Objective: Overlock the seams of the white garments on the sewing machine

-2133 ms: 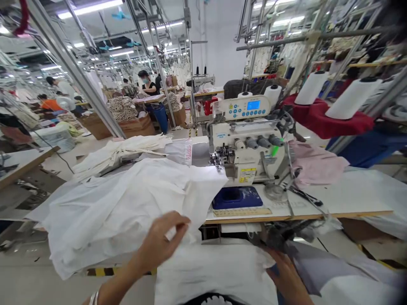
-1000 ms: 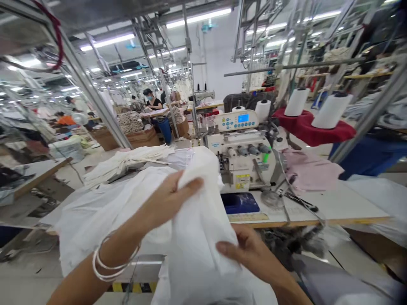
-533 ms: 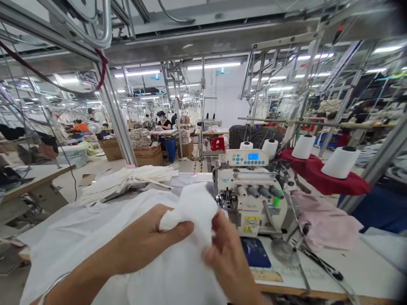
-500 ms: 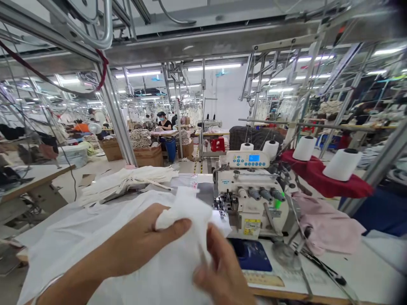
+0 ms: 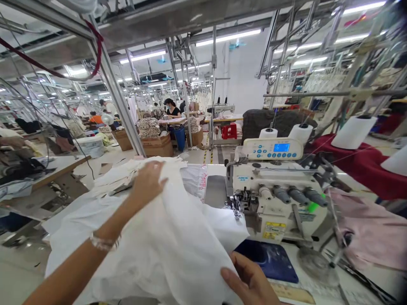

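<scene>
A large piece of white fabric (image 5: 181, 237) spreads over the table in front of me. At its far edge, beside a stack of white cloth pieces (image 5: 116, 178), my left hand (image 5: 148, 184) grips it, slightly blurred. My right hand (image 5: 252, 277) pinches the fabric's near right edge between thumb and fingers. Between the two hands the cloth hangs in loose folds. To the right stands a white overlock sewing machine (image 5: 276, 182) with a lit control panel. One corner of white cloth lies just below its presser foot area; whether it is under the foot I cannot tell.
A dark blue plate (image 5: 270, 260) lies before the machine, with a ruler (image 5: 292, 292) near the table edge. Pink cloth (image 5: 375, 228) and scissors (image 5: 369, 281) are at the right. White thread cones (image 5: 354, 132) stand behind, near dark red cloth (image 5: 359, 165). A metal post (image 5: 119, 97) rises at left.
My left hand has moved away and to the left, drawing the fabric out wide. My right hand has moved down and right along its edge. The view has shifted left and closer.
</scene>
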Motion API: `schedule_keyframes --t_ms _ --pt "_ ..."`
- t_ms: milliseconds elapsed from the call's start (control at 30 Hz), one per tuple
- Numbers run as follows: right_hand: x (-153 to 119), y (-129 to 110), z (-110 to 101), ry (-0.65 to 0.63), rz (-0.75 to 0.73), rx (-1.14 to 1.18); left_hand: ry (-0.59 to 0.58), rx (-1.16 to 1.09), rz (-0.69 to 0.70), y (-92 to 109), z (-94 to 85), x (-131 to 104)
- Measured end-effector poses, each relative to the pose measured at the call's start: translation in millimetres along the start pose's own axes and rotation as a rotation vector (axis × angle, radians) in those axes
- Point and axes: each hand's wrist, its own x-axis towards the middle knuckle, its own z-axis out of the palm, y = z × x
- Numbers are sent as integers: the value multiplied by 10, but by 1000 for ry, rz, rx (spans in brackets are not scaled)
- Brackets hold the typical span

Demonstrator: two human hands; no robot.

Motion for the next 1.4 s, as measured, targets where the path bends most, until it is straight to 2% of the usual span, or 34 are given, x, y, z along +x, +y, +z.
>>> schedule_keyframes --t_ms 33,67,100,133,167,200,267,333,400,500,567,600,667,733,767,800,833,900,967,1000,1067,1133,1200,1300,1400 --pt "40 -24 34 7 -28 -65 -80 -29 103 108 132 -112" --pt "70 -57 59 7 -67 -152 -246 -99 319 238 248 -242" --pt "88 -95 70 18 -110 -244 -464 -169 528 372 342 -375" --pt "96 -134 64 25 -155 -328 -630 -224 648 496 414 -492" --pt "93 -167 39 23 -192 -396 -762 -266 712 595 463 -580" --pt "81 -190 -1 7 -211 -448 -852 -279 712 661 488 -629" --pt "40 -201 -115 -29 -188 -531 -919 -268 624 686 482 -606" --pt "-6 -174 -227 -47 -134 -576 -937 -253 543 601 427 -452" --pt "-33 -141 -291 35 -109 -534 -872 -197 495 482 375 -244" --pt "1 -137 -265 275 -106 -356 -619 98 489 382 392 -25" --pt "60 -172 -200 419 -128 -270 -453 229 559 412 462 -26" --pt "92 -197 -166 461 -191 -266 -415 207 612 455 499 -70" --pt "139 -253 -109 478 -443 -349 -434 11 718 571 556 -206" --pt "152 -299 -57 429 -737 -459 -547 -267 738 692 579 -328" --pt "147 -310 -27 441 -814 -480 -620 -388 703 741 582 -362" --pt "138 -310 9 500 -810 -459 -686 -491 629 779 585 -373" --pt "127 -295 51 588 -723 -392 -748 -582 520 804 592 -365" --pt "110 -229 152 719 -418 -138 -842 -711 291 824 626 -313" --pt "112 -129 256 694 -143 181 -844 -709 168 821 691 -260" --pt "121 -77 300 652 -67 304 -800 -644 173 817 732 -245" --pt "146 16 353 602 4 434 -650 -417 269 814 818 -241" --pt "174 88 355 575 37 446 -517 -167 365 811 888 -256" --pt "196 145 321 543 55 432 -463 45 405 802 926 -268" --pt "207 212 267 515 44 384 -473 167 404 789 916 -255" --pt "193 243 255 526 24 376 -634 -16 419 815 877 -210"
